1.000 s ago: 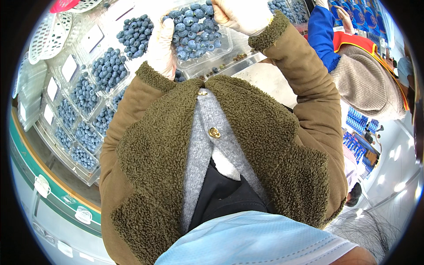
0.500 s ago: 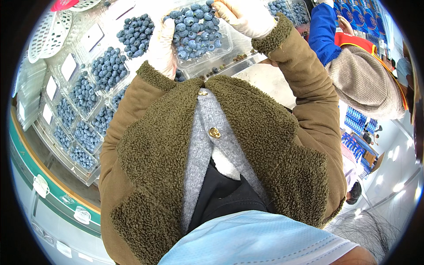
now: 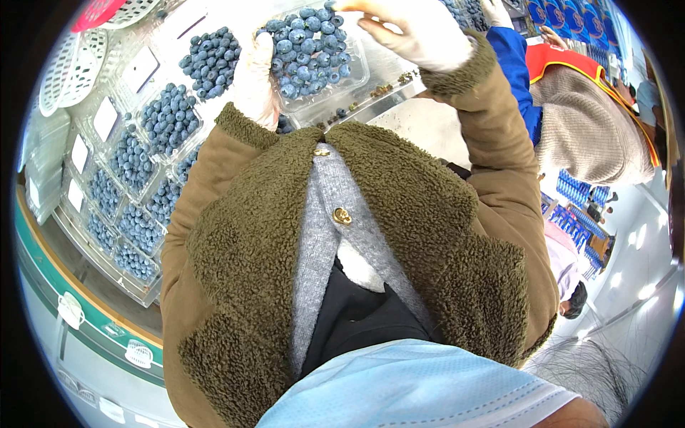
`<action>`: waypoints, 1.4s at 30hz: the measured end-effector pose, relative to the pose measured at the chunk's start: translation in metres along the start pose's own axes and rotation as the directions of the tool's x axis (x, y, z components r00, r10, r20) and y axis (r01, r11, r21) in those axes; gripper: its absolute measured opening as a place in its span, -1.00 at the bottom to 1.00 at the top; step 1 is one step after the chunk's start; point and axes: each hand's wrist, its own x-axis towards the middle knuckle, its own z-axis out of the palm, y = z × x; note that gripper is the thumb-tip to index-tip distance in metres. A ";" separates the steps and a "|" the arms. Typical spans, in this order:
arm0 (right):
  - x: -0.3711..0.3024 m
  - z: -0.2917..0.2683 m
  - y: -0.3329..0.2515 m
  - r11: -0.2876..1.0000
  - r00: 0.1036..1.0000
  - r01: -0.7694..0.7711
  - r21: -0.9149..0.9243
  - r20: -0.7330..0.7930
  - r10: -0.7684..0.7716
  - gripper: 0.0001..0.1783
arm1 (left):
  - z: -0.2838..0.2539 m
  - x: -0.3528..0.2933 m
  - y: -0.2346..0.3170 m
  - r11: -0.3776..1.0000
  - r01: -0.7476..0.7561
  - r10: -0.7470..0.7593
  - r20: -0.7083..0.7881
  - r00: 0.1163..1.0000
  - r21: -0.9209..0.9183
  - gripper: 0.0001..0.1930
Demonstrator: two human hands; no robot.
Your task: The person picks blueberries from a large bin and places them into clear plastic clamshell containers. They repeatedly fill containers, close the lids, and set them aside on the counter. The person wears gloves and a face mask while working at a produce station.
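In front of me a clear plastic punnet (image 3: pixel 360 64) holds a heap of blueberries (image 3: pixel 307 53). My left hand (image 3: pixel 255 82), in a pale glove, grips its left side, with the fingers partly hidden by berries. Over the punnet's far right corner is my right hand (image 3: pixel 410 32), gloved too. Its index finger stretches left toward the top berries, and the thumb stands apart from it. I see nothing between them, though the picture's upper edge cuts off part of the fingers.
Several filled blueberry punnets (image 3: pixel 169 118) stand to the left, near white baskets (image 3: pixel 75 68) and stacked clear plastic containers (image 3: pixel 44 160). Loose debris (image 3: pixel 382 90) lies on the metal table edge. At right stands a co-worker in a red vest (image 3: pixel 564 60) with blue sleeves.
My right hand has shifted right, and its thumb has come away from the index finger. My left hand stays at the punnet. The whole view has shifted slightly.
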 end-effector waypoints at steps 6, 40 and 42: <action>0.023 0.025 -0.017 0.953 0.901 0.303 0.017 -0.332 -0.281 -0.49 | 0.004 -0.004 0.002 0.999 -0.043 0.044 -0.023 0.999 0.030 -0.43; 0.039 0.049 -0.044 0.996 0.953 -0.085 0.013 -0.290 0.085 -0.94 | 0.010 -0.011 -0.004 0.971 -0.176 0.172 0.034 0.984 0.162 -0.52; 0.038 0.047 -0.044 0.992 0.946 -0.096 0.084 -0.303 0.117 -0.94 | 0.009 -0.011 -0.003 0.990 -0.110 0.109 0.025 0.994 0.084 -0.51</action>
